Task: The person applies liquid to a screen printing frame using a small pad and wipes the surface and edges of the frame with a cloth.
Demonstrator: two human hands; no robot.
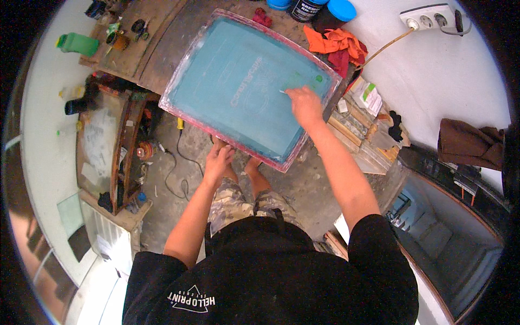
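Green bottle [80,44], power strip [427,19], brown cloth [465,142]

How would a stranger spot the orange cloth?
Find the big framed blue panel. Near its upper-right edge, beside the blue-lidded tubs, lies the crumpled orange cloth. Its bright colour separates it from the dark red cloth against it.

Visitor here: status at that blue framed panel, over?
Left hand at near edge of panel. Right hand over its right part. Orange cloth beyond its far edge.
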